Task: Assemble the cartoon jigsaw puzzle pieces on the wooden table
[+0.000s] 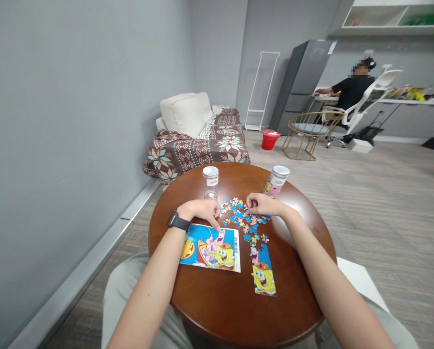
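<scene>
My left hand (204,210) rests over the top edge of a printed picture sheet (209,247), one finger stretched down onto it and the others loosely bent. It holds nothing that I can see. Among loose jigsaw puzzle pieces (244,220), my right hand (261,204) has its fingertips pinched at a small blue puzzle piece (246,210), partly hidden by the fingers. Right of the sheet lies a joined strip of puzzle (263,274) with a yellow cartoon face. A clear lidded jar (210,182) stands beyond my left hand, a printed lidded jar (276,182) beyond my right.
The round brown table (235,310) reaches close to my lap. Behind it are a sofa with a patterned cover (202,150), a red bucket (270,139) and a gold-framed chair (307,133). A person in black (353,92) sits at a far counter.
</scene>
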The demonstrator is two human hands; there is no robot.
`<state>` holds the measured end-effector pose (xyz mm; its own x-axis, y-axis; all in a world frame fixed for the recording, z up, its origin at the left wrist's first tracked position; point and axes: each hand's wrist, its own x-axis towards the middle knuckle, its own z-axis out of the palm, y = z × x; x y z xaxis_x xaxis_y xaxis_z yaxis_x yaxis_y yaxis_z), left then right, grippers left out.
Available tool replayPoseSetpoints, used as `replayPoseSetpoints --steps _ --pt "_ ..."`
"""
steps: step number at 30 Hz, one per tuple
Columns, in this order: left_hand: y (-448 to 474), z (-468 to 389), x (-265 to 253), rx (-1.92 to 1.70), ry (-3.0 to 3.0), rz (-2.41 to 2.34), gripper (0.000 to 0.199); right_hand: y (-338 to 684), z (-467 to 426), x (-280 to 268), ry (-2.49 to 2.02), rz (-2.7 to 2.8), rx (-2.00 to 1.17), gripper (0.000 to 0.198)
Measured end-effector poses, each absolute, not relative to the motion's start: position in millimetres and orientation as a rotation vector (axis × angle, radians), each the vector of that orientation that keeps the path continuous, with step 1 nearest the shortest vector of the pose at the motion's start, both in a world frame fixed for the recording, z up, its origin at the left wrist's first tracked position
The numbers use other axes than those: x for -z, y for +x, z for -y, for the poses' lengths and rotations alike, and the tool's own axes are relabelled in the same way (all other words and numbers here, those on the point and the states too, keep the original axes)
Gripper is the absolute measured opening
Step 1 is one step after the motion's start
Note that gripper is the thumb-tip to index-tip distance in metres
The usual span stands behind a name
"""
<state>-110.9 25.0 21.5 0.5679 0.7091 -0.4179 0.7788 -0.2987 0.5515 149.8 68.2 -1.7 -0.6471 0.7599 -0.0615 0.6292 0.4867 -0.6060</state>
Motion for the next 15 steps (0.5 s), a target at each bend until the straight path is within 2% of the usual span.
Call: replayPoseSetpoints --steps 9,15 --pt "-109.4 -23.2 -24.9 0.135 2.063 -1.198 0.057 150.3 -72.0 7.7 -1.14 2.539 -0.855 0.015" --pt "-109.2 -22.7 -25.6 0.136 2.071 -1.208 0.057 150.5 -71.2 7.9 -1.155 2.528 -0.852 0.023"
